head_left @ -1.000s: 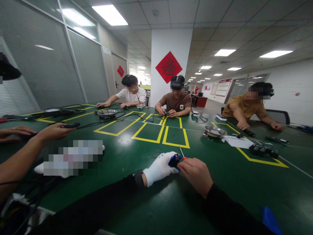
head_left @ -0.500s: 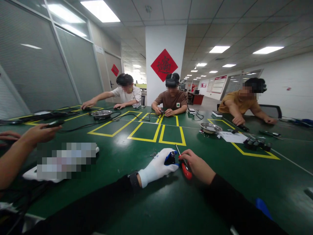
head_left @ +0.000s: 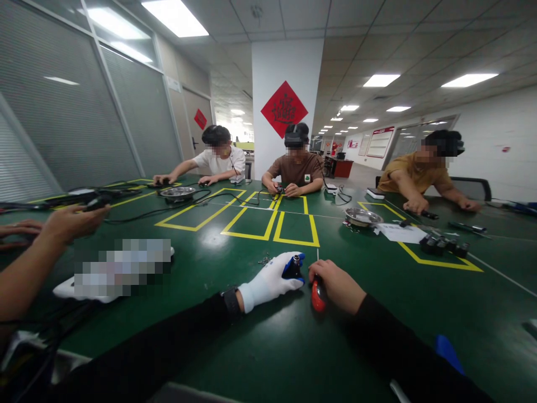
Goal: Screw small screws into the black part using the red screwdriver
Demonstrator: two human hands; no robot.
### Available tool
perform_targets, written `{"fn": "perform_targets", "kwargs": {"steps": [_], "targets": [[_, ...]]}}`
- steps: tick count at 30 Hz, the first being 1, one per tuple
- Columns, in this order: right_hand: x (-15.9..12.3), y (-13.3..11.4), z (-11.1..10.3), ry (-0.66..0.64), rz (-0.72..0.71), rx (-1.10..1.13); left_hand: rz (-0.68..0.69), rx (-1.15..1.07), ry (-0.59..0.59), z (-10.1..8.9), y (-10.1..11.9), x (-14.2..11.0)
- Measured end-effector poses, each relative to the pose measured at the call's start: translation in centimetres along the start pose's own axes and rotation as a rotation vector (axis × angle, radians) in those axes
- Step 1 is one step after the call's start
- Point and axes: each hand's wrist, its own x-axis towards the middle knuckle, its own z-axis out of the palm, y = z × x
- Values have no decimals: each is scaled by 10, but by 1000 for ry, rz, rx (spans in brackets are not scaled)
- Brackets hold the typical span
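Note:
My left hand (head_left: 277,278) wears a white glove with blue on the palm and fingers. It is closed around a small black part (head_left: 293,270) with a shiny ring at its upper end; the glove hides the rest. Just right of it, my bare right hand (head_left: 339,285) rests low over the table, its fingers on a screwdriver (head_left: 319,296) with a red and black handle. The handle's rounded end points toward me, and the pale shaft points away, partly hidden by the fingers. Beyond the glove lies a small heap of screws (head_left: 264,260).
Yellow tape outlines (head_left: 296,243) mark the green table (head_left: 235,347). A metal bowl (head_left: 363,217), a paper sheet (head_left: 400,233) and several black parts (head_left: 443,246) lie to the right. Another person's hand (head_left: 78,224) holds a dark object at left, and people sit opposite.
The screwdriver has turned from a leftward slant to point more straight ahead, with my right hand covering more of it. My left hand stays around the black part.

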Motion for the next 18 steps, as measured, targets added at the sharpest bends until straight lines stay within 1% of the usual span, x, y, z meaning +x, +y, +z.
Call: {"fn": "perform_targets", "kwargs": {"steps": [5, 8, 10, 12, 15, 17, 18], "targets": [[2, 2, 4, 64, 19, 126, -2, -34, 17, 1, 0, -1], [3, 3, 2, 110, 13, 181, 14, -15, 25, 2, 0, -1], [3, 1, -1, 164, -3, 200, 17, 4, 28, 2, 1, -1], [2, -3, -4, 253, 4, 215, -2, 35, 52, 0, 4, 0], [-1, -15, -5, 429, 131, 287, -46, 85, 79, -3, 7, 1], [-3, -24, -3, 514, 200, 465, -62, 98, 80, -4, 8, 2], [-4, -29, -2, 570, 200, 574, -65, 99, 79, -4, 7, 2]]}}
